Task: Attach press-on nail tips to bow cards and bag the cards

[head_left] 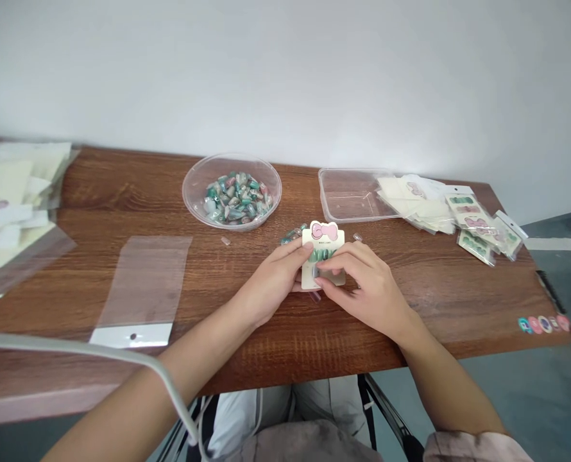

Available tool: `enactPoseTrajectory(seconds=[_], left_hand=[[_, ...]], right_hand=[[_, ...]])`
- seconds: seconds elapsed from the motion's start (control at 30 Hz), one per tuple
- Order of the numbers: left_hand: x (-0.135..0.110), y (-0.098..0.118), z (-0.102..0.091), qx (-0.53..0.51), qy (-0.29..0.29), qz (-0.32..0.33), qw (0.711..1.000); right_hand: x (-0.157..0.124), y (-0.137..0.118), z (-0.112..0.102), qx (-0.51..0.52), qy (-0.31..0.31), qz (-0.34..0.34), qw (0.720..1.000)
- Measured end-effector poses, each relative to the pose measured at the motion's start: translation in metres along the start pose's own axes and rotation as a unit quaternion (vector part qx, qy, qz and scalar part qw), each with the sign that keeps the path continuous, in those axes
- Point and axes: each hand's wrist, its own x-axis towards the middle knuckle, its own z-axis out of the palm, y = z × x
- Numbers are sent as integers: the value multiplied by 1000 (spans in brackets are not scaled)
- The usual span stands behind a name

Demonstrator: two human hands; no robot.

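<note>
My left hand (288,266) is closed on the left side of a cream display card (307,280) with a pink bow at its top. A row of green press-on nails (313,256) runs across the card's middle. The thumb and forefinger of my right hand (362,282) pinch a grey-blue press-on nail (315,272) at the card's lower part. Several loose nails (292,233) lie on the table just behind the card, partly hidden by it. Part of a reddish nail (315,296) shows below the card.
A clear round bowl (189,199) holds many green, clear and pinkish nails. An empty-looking clear tray (346,192) stands behind, with cream cards (417,205) overlapping its edge. Filled packets (478,224) lie right. A clear bag (145,282), a card stack (6,224) and a white cable (97,350) are left.
</note>
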Motion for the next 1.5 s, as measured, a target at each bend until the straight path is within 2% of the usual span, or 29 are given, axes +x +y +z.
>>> enactPoseTrajectory(seconds=[0.4, 0.57, 0.67, 0.9, 1.17, 1.5], left_hand=[[1, -1, 0, -8, 2, -7, 1000], [-2, 10, 3, -25, -47, -26, 998], [-2, 11, 2, -5, -72, -4, 997], [0, 6, -1, 48, -80, 20, 995], [0, 6, -2, 69, -88, 17, 994], [2, 5, -3, 28, -108, 12, 994]], right_hand=[[0, 1, 1, -5, -13, 7, 1000], [0, 2, 0, 2, -18, 19, 1000], [-1, 4, 0, 6, -16, 29, 999], [-3, 7, 0, 3, -9, 35, 999], [-3, 7, -1, -16, -1, 23, 1000], [-1, 7, 0, -18, 9, 3, 1000]])
